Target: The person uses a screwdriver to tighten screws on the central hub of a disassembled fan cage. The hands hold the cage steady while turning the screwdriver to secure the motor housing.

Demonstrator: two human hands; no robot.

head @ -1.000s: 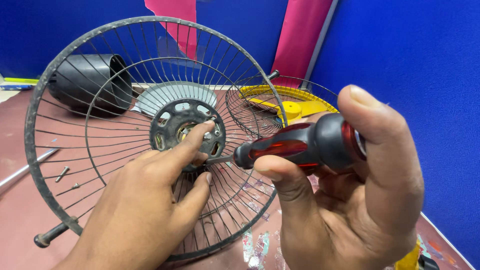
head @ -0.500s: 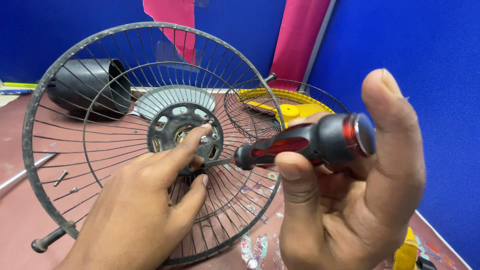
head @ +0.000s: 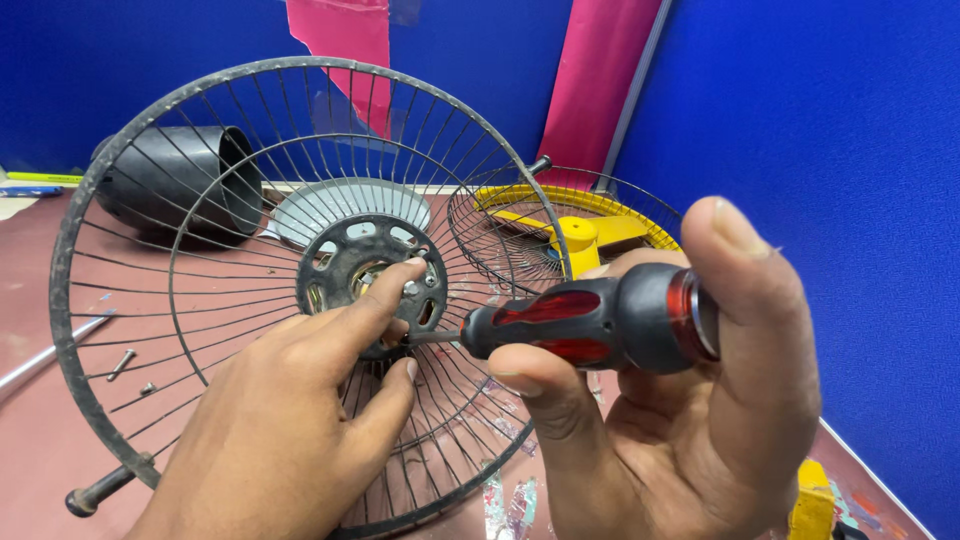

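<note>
Two hands hide the screwdriver (head: 590, 325) tip at the fan guard (head: 200, 300) hub.

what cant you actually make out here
Head view:
- Screwdriver tip: hidden behind the left hand fingers at the fan guard hub.
- The screw it drives: covered by the same fingers.
- Right hand palm and wrist: cut off by the bottom edge.
- Yellow fan blade: partly screened by the second wire guard.

1. My left hand (head: 290, 420) covers the lower part of the fan guard's hub (head: 370, 280); I cannot see the screw there.
2. The screwdriver (head: 590, 325) tip, beside the hub, hides behind my fingers.
3. Both my wrists leave the bottom edge.
</note>
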